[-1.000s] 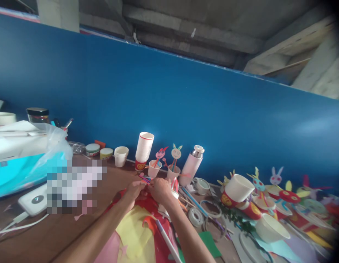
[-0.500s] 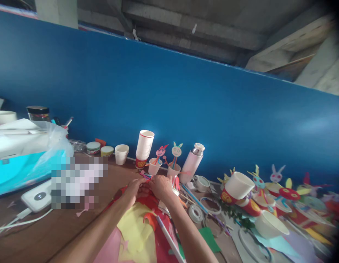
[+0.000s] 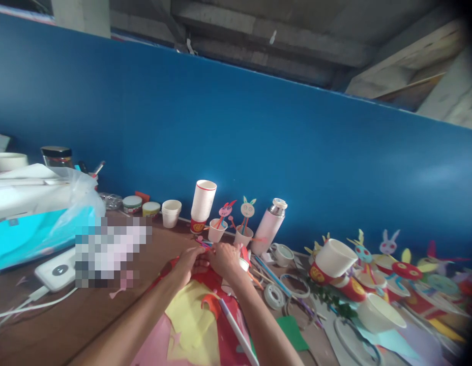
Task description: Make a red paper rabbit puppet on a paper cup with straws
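Observation:
My left hand [image 3: 190, 263] and my right hand [image 3: 225, 258] meet over the pile of coloured paper, fingers curled in and fingertips nearly touching. Thin purple and pink strips [image 3: 203, 244] show just beyond the fingertips. Whatever is pinched between the fingers is too small and too covered to name. Beneath the hands lies red paper [image 3: 211, 278], with yellow paper [image 3: 192, 320] nearer me. A white pen-like stick [image 3: 236, 328] rests beside my right forearm. Two paper cups with rabbit-headed figures, one pink [image 3: 216, 231] and one pale [image 3: 243, 237], stand just behind the hands.
A stack of paper cups [image 3: 204, 203] and a pink thermos [image 3: 269, 226] stand along the blue wall [image 3: 236, 127]. Tape rolls [image 3: 274, 296], paper bowls [image 3: 381, 312] and several rabbit figures crowd the right. A white power bank [image 3: 56, 270] and a plastic bag [image 3: 83, 198] are at left.
The view has shifted slightly, so everything sits a little further right. Both hands stay together over the paper, with only slight finger movement.

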Available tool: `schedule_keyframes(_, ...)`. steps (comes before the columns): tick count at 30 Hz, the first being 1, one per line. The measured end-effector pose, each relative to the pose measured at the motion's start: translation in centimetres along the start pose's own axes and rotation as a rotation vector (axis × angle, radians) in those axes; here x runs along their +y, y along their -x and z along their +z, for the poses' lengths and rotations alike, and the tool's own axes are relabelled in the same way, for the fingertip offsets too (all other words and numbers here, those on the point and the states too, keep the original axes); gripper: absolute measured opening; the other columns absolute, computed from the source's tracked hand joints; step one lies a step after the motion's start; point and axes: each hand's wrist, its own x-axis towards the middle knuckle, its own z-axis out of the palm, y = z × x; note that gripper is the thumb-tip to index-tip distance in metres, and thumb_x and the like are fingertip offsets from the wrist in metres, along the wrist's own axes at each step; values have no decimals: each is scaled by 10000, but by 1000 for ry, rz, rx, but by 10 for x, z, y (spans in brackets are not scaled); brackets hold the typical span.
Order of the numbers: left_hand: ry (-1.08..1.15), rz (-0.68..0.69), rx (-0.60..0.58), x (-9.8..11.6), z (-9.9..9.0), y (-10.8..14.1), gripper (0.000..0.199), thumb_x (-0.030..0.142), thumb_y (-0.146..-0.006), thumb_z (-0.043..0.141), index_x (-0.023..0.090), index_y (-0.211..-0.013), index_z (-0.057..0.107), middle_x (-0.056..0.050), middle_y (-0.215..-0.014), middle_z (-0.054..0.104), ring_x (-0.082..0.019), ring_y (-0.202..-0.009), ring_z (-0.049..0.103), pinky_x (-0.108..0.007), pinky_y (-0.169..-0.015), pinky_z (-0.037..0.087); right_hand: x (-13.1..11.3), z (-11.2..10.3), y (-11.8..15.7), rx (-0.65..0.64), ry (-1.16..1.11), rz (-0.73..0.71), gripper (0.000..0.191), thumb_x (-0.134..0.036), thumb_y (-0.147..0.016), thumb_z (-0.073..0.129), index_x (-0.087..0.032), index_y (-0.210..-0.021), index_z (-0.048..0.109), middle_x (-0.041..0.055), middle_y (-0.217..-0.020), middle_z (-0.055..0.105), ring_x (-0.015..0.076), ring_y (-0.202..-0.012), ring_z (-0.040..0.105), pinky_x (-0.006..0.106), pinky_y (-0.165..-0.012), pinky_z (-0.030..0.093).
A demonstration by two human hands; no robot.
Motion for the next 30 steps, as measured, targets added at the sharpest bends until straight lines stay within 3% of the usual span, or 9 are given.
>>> schedule_keyframes(11, -53, 1, 43, -1, -2, -2, 120, 198, -670, 518, 108, -721, 579, -44, -589, 630, -110, -439, 556, -227, -427, 472, 6, -4, 1, 24, -41, 53, 241, -282, -794, 405, -212, -871, 623, 79, -834, 683, 234, -849, 605, 399, -811, 291)
schedule_keyframes(17, -126, -22, 87, 2, -1, -1, 118, 189, -640, 494, 108, -703, 552, -55, -597, 642, -114, -436, 546, -254, -460, 478, 15, -5, 8, 88, -60, 41, 225, -267, -809, 407, -216, -814, 626, 69, -788, 684, 217, -803, 602, 377, -795, 279)
schedule_keyframes(21, -205, -50, 110, 4, 1, 0, 133, 188, -648, 478, 102, -708, 559, -51, -602, 638, -110, -434, 535, -249, -454, 472, 22, -9, 16, 178, -89, 6, 220, -252, -832, 392, -245, -859, 611, 35, -867, 675, 187, -850, 570, 365, -851, 232)
schedule_keyframes(26, -311, -73, 138, 5, -1, -4, 148, 206, -677, 477, 100, -741, 558, -59, -639, 630, -108, -446, 538, -234, -436, 464, 33, -14, 29, 414, -177, -106, 159, -231, -816, 454, -249, -875, 600, 0, -850, 663, 168, -847, 544, 343, -905, 183)
schedule_keyframes(30, -429, -25, 173, 16, -3, -1, 172, 197, -679, 470, 114, -800, 560, -30, -602, 597, -101, -401, 517, -214, -385, 425, 51, -17, 46, 491, -212, -127, 161, -209, -825, 453, -238, -889, 598, 0, -848, 656, 158, -817, 540, 327, -906, 197)
